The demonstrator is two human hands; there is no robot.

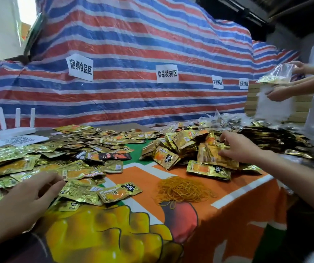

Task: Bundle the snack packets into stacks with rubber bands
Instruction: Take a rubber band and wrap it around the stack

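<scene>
On a tabletop (228, 215) strewn with gold snack packets (84, 190), the right hand (241, 147) has its grip pinched on a small stack (212, 155) at the far heap, and the left hand (32, 190) rests slack on loose packets; gathering seems in hand (next, likely, a band from the rubber bands (182, 188) nearby).

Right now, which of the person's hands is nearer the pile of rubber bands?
Right. The right hand is just beyond the rubber bands, to their right, gripping heaped packets; the left hand is far to their left, on loose packets.
</scene>
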